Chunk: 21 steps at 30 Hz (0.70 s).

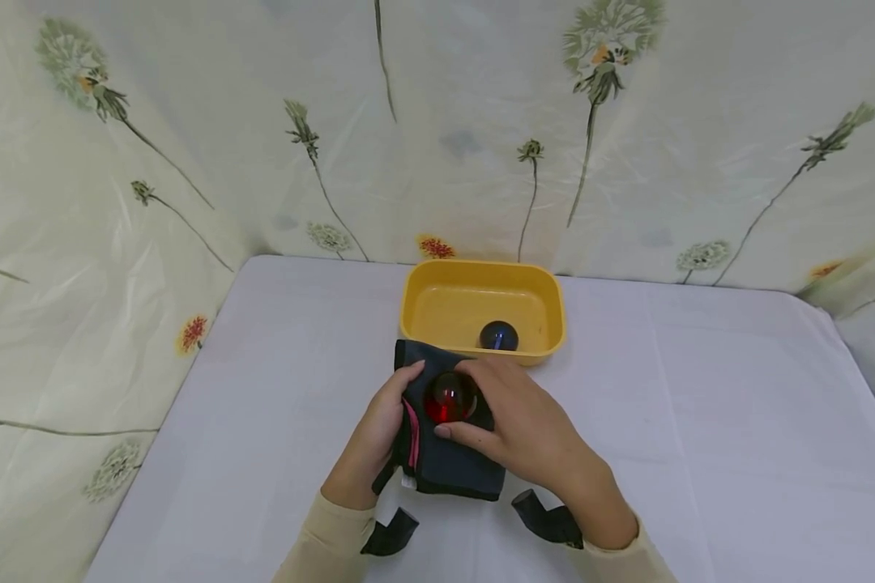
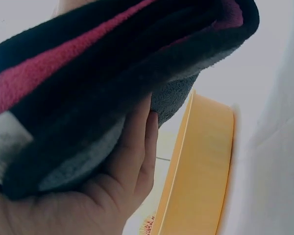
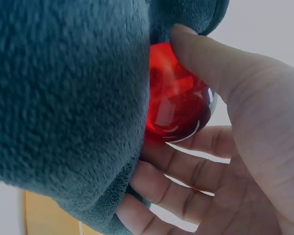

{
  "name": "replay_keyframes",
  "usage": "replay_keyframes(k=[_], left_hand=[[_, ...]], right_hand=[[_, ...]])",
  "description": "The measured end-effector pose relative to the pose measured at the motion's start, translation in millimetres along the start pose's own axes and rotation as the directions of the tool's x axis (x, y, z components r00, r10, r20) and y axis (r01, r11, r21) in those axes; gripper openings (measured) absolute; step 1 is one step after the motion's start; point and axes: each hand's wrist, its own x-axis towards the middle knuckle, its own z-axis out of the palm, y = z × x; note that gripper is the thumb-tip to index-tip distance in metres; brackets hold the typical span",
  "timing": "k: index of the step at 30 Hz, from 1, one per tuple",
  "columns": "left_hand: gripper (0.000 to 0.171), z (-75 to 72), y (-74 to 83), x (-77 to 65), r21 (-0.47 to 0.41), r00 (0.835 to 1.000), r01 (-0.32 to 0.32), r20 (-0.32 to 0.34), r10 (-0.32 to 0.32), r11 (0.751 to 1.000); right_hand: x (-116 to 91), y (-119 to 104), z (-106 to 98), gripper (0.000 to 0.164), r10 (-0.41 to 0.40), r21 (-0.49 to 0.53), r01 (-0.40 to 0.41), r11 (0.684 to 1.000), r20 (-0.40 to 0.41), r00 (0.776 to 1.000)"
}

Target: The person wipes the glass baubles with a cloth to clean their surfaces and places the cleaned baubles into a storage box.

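A glassy red ball (image 1: 450, 398) rests against a folded dark blue-grey cloth (image 1: 455, 470) with black edging and a pink inner side. My right hand (image 1: 528, 425) grips the ball between thumb and curled fingers. In the right wrist view the thumb lies on one side of the red ball (image 3: 179, 93), with the fingers on the other and along the cloth (image 3: 68, 98). My left hand (image 1: 372, 437) holds the cloth at its left edge, thumb on top. Seen from the left wrist, its fingers (image 2: 132, 152) support the folded layers from beneath.
Just beyond the cloth stands a yellow rectangular tub (image 1: 557, 316) with a dark blue ball (image 1: 498, 334) inside. A white cover (image 1: 700, 405) spreads over the table, with a flower-patterned curtain (image 1: 467, 162) behind. Black curved pieces (image 1: 394, 534) sit near both wrists.
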Motion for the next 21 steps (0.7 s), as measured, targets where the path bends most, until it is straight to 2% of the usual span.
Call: replay_keyframes(k=[5, 8, 15, 21], left_hand=[[0.056, 1.8, -1.2, 1.0, -0.021, 1.0, 0.019, 0.017, -0.019, 1.0], [0.057, 2.0, -0.8, 0.4, -0.018, 1.0, 0.017, 0.003, -0.017, 1.0], [0.059, 2.2, 1.6, -1.5, -0.005, 1.0, 0.0, -0.016, 0.0, 1.0], [0.058, 0.0, 0.7, -0.3, -0.008, 1.0, 0.007, -0.005, -0.007, 1.0]], right_hand=[[-0.9, 0.6, -2.4, 0.068, 0.008, -0.018, -0.008, 1.0, -0.013, 1.0], [-1.2, 0.3, -2.4, 0.07, 0.014, -0.016, -0.014, 1.0, -0.015, 1.0], [-0.5, -0.1, -0.4, 0.086, -0.014, -0.002, 0.014, 1.0, -0.012, 1.0], [0.4, -0.5, 0.7, 0.073, -0.025, 0.0, 0.025, 1.0, -0.022, 0.999]])
